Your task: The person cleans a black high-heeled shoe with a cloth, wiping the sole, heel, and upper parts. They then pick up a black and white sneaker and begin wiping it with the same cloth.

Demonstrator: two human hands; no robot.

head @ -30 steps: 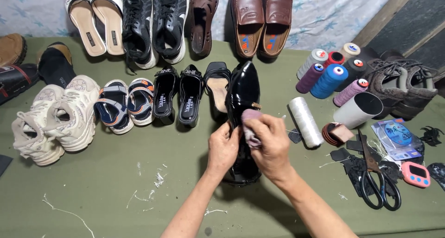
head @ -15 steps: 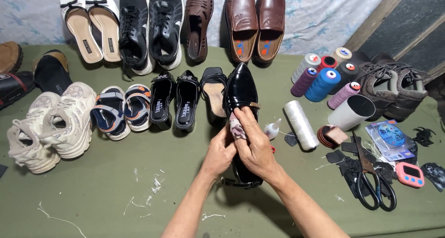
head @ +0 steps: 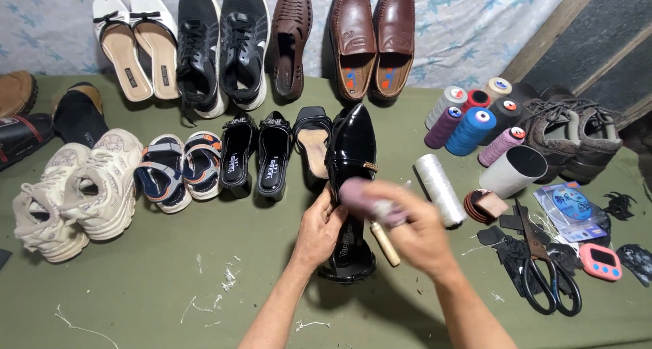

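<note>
Here the left hand curls around the side of a glossy black shoe that lies toe-away on the green surface, near the middle, just beside a row of black heels. Its fingers are closed against the shoe's edge to steady it. The right hand is blurred; its fingers are pinched shut on a pinkish cloth that rests against the shoe's opening, below a small gold buckle. A pale stick-like tool shows under that hand, and whether the hand holds it too cannot be told. The grip on the shoe looks light, so a hard rub could twist or skid the shoe across the surface into the heels. The cloth could snag on the buckle and bend or loosen it. If the tool is loose, it could roll under the wrist or scratch the shiny upper. A spool of white thread and a few leather scraps lie near the right forearm, with scissors farther right; a wide sweep of that arm could knock the spool or drag scraps and grit onto the polished leather.
</note>
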